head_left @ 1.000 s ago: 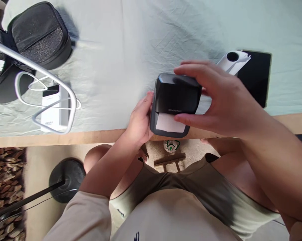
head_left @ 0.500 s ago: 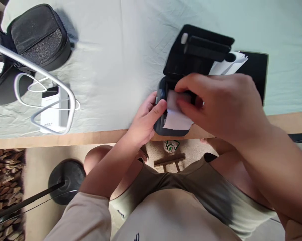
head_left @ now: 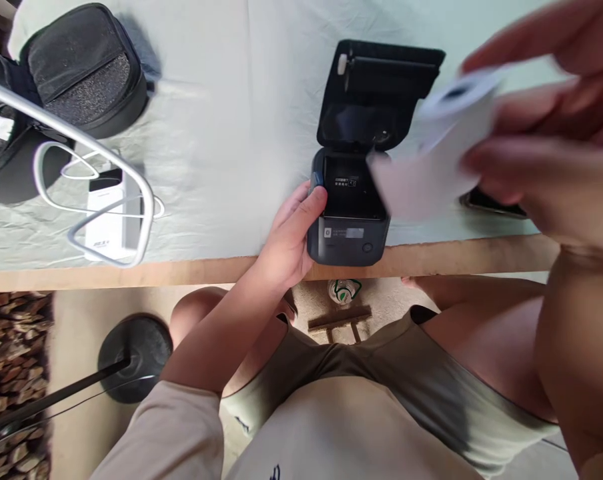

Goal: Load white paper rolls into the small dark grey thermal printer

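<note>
A small dark label printer (head_left: 349,243) sits at the table's front edge with its lid (head_left: 376,93) tipped back. Printed marks show inside its paper bay, which holds no roll. My left hand (head_left: 299,230) grips the printer's left side, thumb on top. To the right of the printer and above the table, my right hand (head_left: 536,127) is closed on a white paper roll (head_left: 456,127), blurred by motion. A loose end of the paper hangs down from the roll toward the printer's right edge.
An open black case (head_left: 84,73) lies at the far left. In front of it are a white power bank (head_left: 104,230) with a looped white cable (head_left: 141,200). A dark phone-like slab (head_left: 494,203) lies partly hidden below my right hand. A wooden edge (head_left: 221,272) borders the table.
My right hand has lifted the paper roll out of the printer and moved it up and right. The bay's inside now shows. My left hand stays on the printer.
</note>
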Tool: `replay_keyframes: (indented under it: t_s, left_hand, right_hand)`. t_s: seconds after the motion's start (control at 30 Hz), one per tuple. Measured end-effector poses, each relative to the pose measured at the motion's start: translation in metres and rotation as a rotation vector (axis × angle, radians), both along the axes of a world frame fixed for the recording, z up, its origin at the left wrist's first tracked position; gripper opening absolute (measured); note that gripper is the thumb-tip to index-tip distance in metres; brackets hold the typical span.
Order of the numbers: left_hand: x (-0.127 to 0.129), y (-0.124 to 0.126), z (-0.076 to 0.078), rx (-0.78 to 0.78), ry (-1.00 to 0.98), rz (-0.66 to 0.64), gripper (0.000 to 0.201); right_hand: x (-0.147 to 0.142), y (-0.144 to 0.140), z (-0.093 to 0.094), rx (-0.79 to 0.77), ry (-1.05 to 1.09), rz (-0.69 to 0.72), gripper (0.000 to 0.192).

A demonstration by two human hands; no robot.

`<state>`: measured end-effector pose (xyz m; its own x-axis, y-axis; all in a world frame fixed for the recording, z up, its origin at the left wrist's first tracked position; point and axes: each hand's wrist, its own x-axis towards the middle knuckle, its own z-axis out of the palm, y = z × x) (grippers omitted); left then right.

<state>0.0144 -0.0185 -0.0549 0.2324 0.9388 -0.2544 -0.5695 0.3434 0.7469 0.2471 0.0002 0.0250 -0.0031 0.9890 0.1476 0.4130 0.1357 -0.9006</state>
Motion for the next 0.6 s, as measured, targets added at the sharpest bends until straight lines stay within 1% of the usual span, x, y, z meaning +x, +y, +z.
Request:
replay_keyframes:
  t_s: [0.03, 0.07, 0.1, 0.17, 0.2, 0.27, 0.3, 0.37, 0.43, 0.5, 0.6]
  left_hand:
    - [0.000, 0.001, -0.001, -0.016, 0.004, 0.009, 0.019]
    - [0.000, 0.001, -0.001, -0.031, 0.010, 0.017, 0.021]
    - [0.000, 0.002, -0.001, -0.043, 0.013, 0.028, 0.023]
    - [0.000, 0.002, -0.001, -0.055, 0.017, 0.050, 0.025]
    - [0.000, 0.003, -0.001, -0.057, 0.023, 0.053, 0.026]
    - [0.001, 0.003, -0.001, -0.061, 0.044, 0.059, 0.026]
    - [0.002, 0.003, -0.001, -0.061, 0.055, 0.059, 0.026]
    - [0.002, 0.003, -0.001, -0.052, 0.066, 0.056, 0.027]
    - [0.002, 0.002, -0.001, -0.045, 0.068, 0.056, 0.028]
    - [0.002, 0.002, -0.001, -0.040, 0.065, 0.057, 0.028]
    - [0.002, 0.003, -0.001, -0.036, 0.042, 0.051, 0.026]
  right_hand:
    - [0.005, 0.007, -0.004, -0.003, 0.160, -0.085, 0.043]
    - [0.009, 0.015, -0.009, -0.066, 0.272, -0.137, 0.038]
    - [0.011, 0.021, -0.016, -0.135, 0.334, -0.161, 0.036]
    - [0.011, 0.030, -0.031, -0.229, 0.358, -0.186, 0.036]
    - [0.011, 0.032, -0.039, -0.230, 0.338, -0.182, 0.036]
    - [0.009, 0.030, -0.052, -0.194, 0.249, -0.127, 0.035]
    - [0.008, 0.028, -0.058, -0.177, 0.169, -0.085, 0.034]
    - [0.009, 0.024, -0.067, -0.142, -0.063, -0.004, 0.034]
    - [0.010, 0.021, -0.073, -0.085, -0.328, 0.002, 0.039]
    - [0.012, 0.021, -0.077, -0.046, -0.506, -0.007, 0.046]
    - [0.015, 0.024, -0.079, -0.050, -0.578, -0.024, 0.053]
